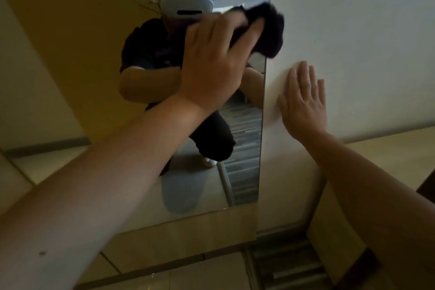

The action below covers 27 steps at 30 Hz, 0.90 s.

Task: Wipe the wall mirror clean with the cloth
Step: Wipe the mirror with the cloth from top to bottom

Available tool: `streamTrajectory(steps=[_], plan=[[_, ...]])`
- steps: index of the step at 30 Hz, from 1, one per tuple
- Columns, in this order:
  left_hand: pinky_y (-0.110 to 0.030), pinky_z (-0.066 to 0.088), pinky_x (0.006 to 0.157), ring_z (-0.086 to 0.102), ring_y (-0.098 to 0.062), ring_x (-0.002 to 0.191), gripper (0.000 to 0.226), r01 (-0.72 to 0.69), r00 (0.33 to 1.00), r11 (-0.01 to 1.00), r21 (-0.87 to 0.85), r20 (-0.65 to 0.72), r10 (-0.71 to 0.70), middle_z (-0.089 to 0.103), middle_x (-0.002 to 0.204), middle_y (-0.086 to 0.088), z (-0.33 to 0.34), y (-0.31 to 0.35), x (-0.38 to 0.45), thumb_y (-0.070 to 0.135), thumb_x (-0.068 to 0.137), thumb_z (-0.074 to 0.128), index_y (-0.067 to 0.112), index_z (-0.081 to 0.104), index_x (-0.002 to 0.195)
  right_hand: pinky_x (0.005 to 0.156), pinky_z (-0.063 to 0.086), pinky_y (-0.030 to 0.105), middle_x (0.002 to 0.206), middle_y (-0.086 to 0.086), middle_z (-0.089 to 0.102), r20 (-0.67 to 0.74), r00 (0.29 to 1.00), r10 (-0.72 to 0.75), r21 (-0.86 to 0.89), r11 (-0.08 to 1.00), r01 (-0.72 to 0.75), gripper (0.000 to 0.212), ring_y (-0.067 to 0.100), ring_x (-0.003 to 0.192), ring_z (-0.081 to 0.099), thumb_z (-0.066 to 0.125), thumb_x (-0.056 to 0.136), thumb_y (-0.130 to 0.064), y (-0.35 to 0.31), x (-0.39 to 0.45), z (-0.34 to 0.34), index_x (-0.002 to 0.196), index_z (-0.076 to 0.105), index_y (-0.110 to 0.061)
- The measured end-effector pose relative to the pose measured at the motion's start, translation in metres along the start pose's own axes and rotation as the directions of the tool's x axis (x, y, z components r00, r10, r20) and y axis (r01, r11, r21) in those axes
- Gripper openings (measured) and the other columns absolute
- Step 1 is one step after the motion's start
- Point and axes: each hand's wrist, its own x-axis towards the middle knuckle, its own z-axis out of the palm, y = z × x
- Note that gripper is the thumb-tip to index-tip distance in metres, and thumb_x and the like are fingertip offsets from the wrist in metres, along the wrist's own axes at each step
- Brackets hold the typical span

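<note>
Left hand (211, 63) presses a dark cloth (266, 30) against the mirror (244, 148), fingers clamped over it at the mirror's right edge. Right hand (303, 103) lies flat and spread on the wall (353, 30) just beside.

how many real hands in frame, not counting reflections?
2. The left hand presses the dark cloth against the mirror near its right edge. The right hand lies flat and open on the white wall beside the mirror. None seem hidden.
</note>
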Motion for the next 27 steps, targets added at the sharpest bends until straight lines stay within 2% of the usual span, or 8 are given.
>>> streamTrajectory(steps=[4,9,14,17,21,25,27], plan=[[-0.037,0.042,0.077,0.064,-0.026,0.092,0.029,-0.014,0.998,0.996,0.086,0.059,0.009,0.068,0.104,-0.003,0.022,0.006,0.004,0.014,0.094,0.063,0.021,0.069,0.121,0.123,-0.001,0.05,0.166,0.012,-0.003,-0.068,0.997,-0.038,-0.029,0.999,0.036,0.062,0.028,0.153,-0.007,0.017,0.106,-0.044,0.006,0.001,0.009,0.158,0.002,-0.013],[-0.038,0.046,0.077,0.065,-0.025,0.09,0.028,-0.094,0.993,0.989,0.113,0.077,0.085,0.069,0.106,-0.002,0.03,0.037,-0.066,0.015,0.099,0.058,0.022,0.068,0.124,0.123,0.001,0.052,0.165,0.015,0.003,-0.178,0.981,-0.082,-0.006,0.997,0.082,0.06,0.029,0.153,-0.002,0.026,0.108,-0.038,0.011,0.004,0.022,0.158,0.008,-0.011],[-0.038,0.041,0.079,0.061,-0.023,0.096,0.031,-0.204,0.948,0.979,0.002,0.25,0.198,0.068,0.112,-0.001,0.033,0.085,-0.175,0.02,0.098,0.059,0.021,0.066,0.128,0.121,0.006,0.054,0.161,0.024,0.018,-0.343,0.933,-0.112,-0.008,0.993,0.116,0.058,0.04,0.15,0.013,0.036,0.107,-0.034,0.016,0.006,0.037,0.155,0.02,-0.005],[-0.037,0.038,0.079,0.057,-0.022,0.096,0.033,-0.216,0.906,0.97,-0.112,0.347,0.242,0.061,0.115,-0.002,0.035,0.116,-0.242,0.016,0.096,0.06,0.019,0.064,0.129,0.119,0.01,0.057,0.155,0.031,0.027,-0.43,0.892,-0.137,-0.024,0.99,0.141,0.055,0.047,0.145,0.022,0.039,0.107,-0.032,0.019,0.008,0.045,0.151,0.029,0.0],[-0.035,0.036,0.079,0.055,-0.022,0.094,0.034,-0.235,0.832,0.939,-0.253,0.448,0.329,0.052,0.115,-0.002,0.03,0.145,-0.325,0.013,0.096,0.052,0.017,0.062,0.128,0.119,0.01,0.055,0.154,0.032,0.03,-0.458,0.873,-0.17,-0.053,0.985,0.164,0.053,0.048,0.143,0.025,0.039,0.106,-0.028,0.026,0.008,0.053,0.15,0.031,0.001],[-0.034,0.035,0.082,0.05,-0.021,0.094,0.037,-0.21,0.796,0.932,-0.297,0.501,0.339,0.048,0.112,-0.001,0.025,0.156,-0.363,0.006,0.099,0.036,0.017,0.061,0.124,0.119,0.012,0.057,0.154,0.03,0.031,-0.465,0.873,-0.149,-0.04,0.988,0.148,0.053,0.048,0.143,0.025,0.037,0.105,-0.026,0.023,0.008,0.055,0.15,0.032,0.001],[-0.034,0.036,0.083,0.05,-0.02,0.095,0.036,-0.193,0.781,0.93,-0.314,0.525,0.339,0.049,0.112,-0.001,0.022,0.157,-0.365,0.007,0.095,0.041,0.017,0.06,0.124,0.119,0.012,0.058,0.154,0.03,0.03,-0.458,0.877,-0.145,-0.029,0.989,0.148,0.054,0.048,0.144,0.024,0.038,0.104,-0.026,0.022,0.009,0.054,0.15,0.031,0.001]])
